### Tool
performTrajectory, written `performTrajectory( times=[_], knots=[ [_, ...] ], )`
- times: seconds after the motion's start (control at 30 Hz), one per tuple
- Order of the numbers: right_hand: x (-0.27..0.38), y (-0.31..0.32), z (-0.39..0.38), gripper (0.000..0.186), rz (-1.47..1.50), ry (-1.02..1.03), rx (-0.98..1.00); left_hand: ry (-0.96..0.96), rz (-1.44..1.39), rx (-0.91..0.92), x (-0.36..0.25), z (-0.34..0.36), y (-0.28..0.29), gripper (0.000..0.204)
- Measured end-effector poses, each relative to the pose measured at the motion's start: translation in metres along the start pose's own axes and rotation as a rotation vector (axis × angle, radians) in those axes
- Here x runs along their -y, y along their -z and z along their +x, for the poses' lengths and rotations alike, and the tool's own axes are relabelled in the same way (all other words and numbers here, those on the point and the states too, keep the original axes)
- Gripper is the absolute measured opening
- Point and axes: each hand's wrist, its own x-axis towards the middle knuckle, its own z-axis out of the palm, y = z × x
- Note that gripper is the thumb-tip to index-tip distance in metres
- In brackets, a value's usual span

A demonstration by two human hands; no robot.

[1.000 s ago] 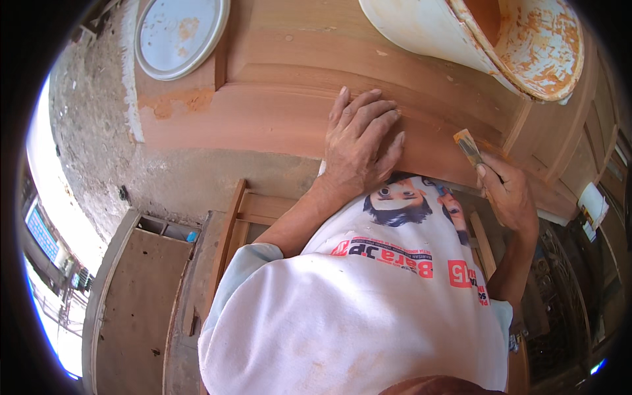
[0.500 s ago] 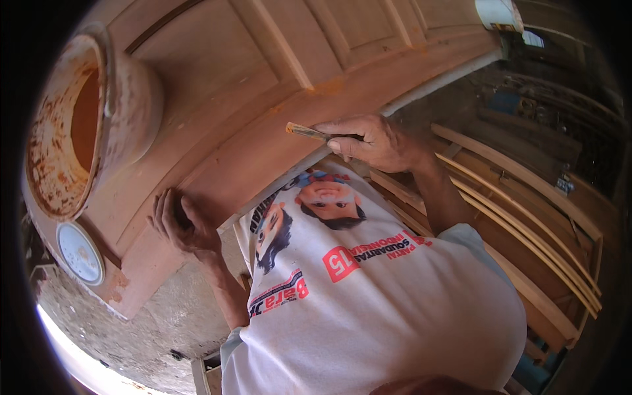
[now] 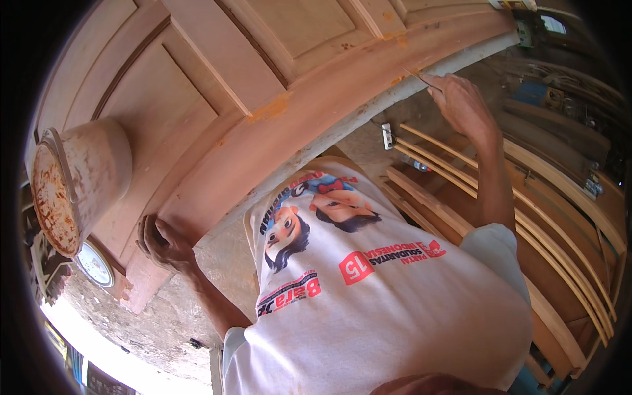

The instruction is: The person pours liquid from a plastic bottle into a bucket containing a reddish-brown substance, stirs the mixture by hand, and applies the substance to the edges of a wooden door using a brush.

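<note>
My right hand (image 3: 461, 105) grips a thin putty knife (image 3: 419, 78). Its blade tip reaches the near edge of a panelled wooden door (image 3: 276, 141), beside a small orange smear of filler (image 3: 397, 80). A larger orange filler patch (image 3: 271, 107) marks the wood where an upright joins the rail. At the door's left end, my left hand (image 3: 166, 243) rests on the near rail, thumb apart from slightly curled fingers, holding nothing. Beyond it a whitish bucket (image 3: 99, 161), stained orange around its mouth, stands on the door.
A round white lid (image 3: 95, 264) lies at the door's left corner, near the bucket. Wooden frames and long strips (image 3: 526, 227) lean to my right. At the far right end of the door is a white container (image 3: 513, 4). Rough concrete floor (image 3: 164, 316) shows at lower left.
My right hand has moved right and away from me, bringing the putty knife from above the door to its edge. My left hand stays on the rail while the view has shifted.
</note>
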Motion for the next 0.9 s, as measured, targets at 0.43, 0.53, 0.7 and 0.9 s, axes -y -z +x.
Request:
performTrajectory(
  times=[0.43, 0.53, 0.7, 0.9],
  knots=[
    [0.03, 0.028, -0.005, 0.034, -0.147, 0.251, 0.345, 0.063, 0.067, 0.038, -0.005, -0.004, -0.001, 0.028],
    [0.002, -0.003, -0.01, 0.032, 0.278, 0.513, 0.132, 0.077, 0.056, 0.034, 0.0, -0.007, -0.003, 0.027],
    [0.04, -0.011, -0.032, 0.036, 0.978, 0.206, 0.379, 0.093, -0.074, 0.035, -0.002, -0.002, -0.003, 0.024],
    [0.121, -0.056, -0.058, 0.035, 1.157, 0.323, 0.279, 0.225, -0.521, 0.027, 0.029, -0.026, 0.01, 0.03]
  ],
)
